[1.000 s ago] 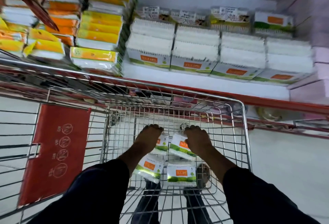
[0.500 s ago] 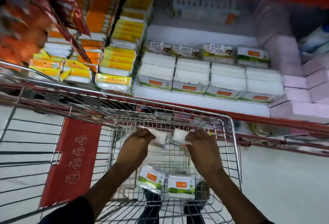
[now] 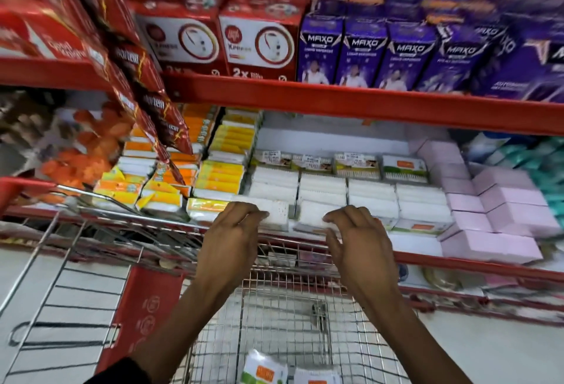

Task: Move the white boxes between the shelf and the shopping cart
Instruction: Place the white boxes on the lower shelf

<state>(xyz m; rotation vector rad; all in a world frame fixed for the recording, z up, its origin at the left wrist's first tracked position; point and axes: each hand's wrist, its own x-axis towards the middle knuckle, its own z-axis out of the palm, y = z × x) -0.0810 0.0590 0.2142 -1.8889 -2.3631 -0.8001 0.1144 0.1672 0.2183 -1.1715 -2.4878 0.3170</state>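
While gripped, white boxes (image 3: pixel 276 212) crosswise.

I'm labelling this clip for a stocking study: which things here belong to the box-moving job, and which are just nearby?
Job:
left hand and right hand, each holding a white box
stacked white boxes
shopping cart
boxes in cart

Nearby:
purple cartons
red cartons
pink boxes
yellow packs
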